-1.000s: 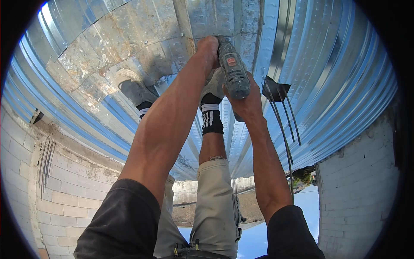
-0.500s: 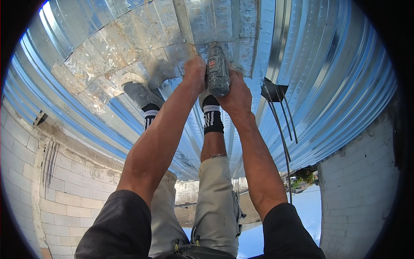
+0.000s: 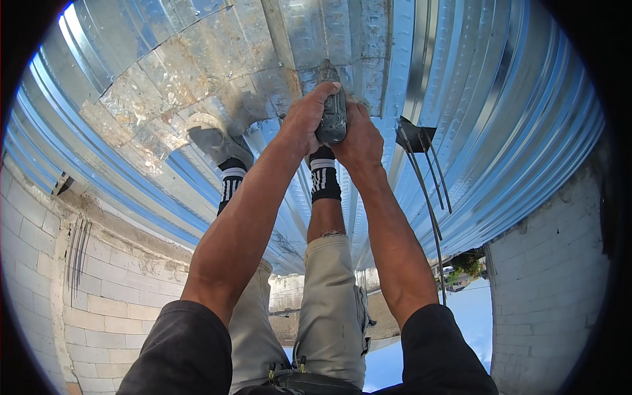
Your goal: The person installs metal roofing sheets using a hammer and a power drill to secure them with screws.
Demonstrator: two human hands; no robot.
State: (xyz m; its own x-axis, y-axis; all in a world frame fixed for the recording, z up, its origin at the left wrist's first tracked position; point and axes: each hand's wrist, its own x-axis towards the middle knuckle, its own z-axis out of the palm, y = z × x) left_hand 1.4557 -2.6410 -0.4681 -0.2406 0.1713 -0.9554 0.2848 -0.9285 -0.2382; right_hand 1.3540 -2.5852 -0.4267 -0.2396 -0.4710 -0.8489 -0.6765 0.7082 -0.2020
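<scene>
A dusty dark power drill [image 3: 333, 118] points away from me over the metal sheets, near the centre of the view. My right hand [image 3: 359, 137] is wrapped round its grip from the right side. My left hand [image 3: 308, 118] lies against the drill's left side, with a thumb across its top near the chuck. Under the drill's tip is a worn, stained metal sheet [image 3: 257, 46]. The tip's exact contact with the sheet cannot be made out.
Shiny corrugated metal [image 3: 474, 131] spreads to both sides. Dark rebar rods [image 3: 428, 178] rise through a hole [image 3: 416, 137] at the right. Block walls [image 3: 112, 289] flank the deck. My shoe [image 3: 217, 141] stands on the metal at the left.
My left hand has moved from beside the drill's front onto its body, its thumb now across the top. The drill and my right hand have stayed nearly in place.
</scene>
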